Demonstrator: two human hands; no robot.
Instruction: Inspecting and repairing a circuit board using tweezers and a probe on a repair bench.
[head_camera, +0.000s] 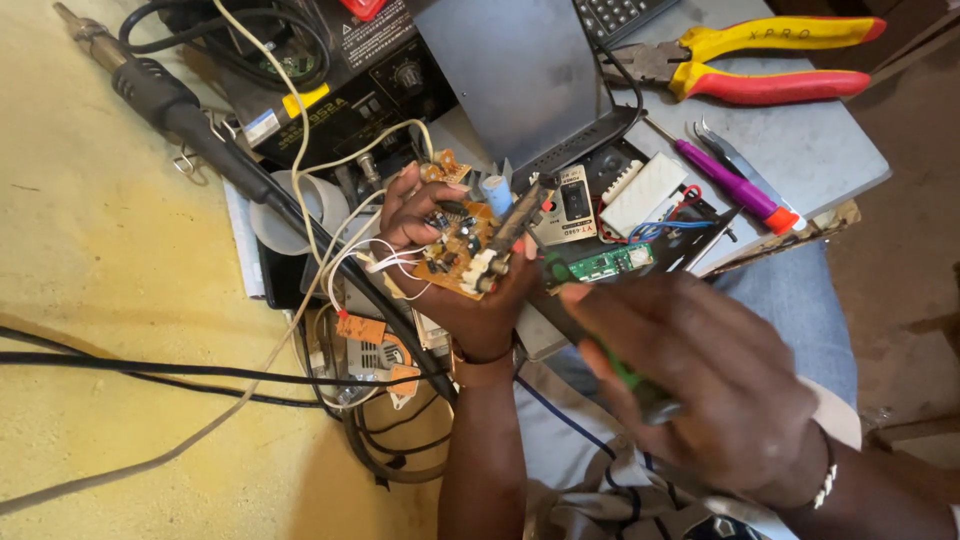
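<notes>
Right hand, nearest the camera, has its fingers wrapped around a green-handled tool whose dark tip reaches up to the board. That small orange circuit board sits in the left hand, fingers curled under and around its edges, held tilted above the lap, just in front of the grey surface. White wires trail from the board's left side. A blue capacitor stands just behind it, and a small green board lies just right of the tool tip.

By the look of it, the step in hand is working a component or joint on the board with the tool tip; whether the tip actually touches is too blurred to tell. Any further move calls for a steady left grip and keeping the tip clear of the wires.

Further off, pliers with red and yellow handles, a purple screwdriver and tweezers lie on the surface; a black hot-air wand rests at left.
</notes>
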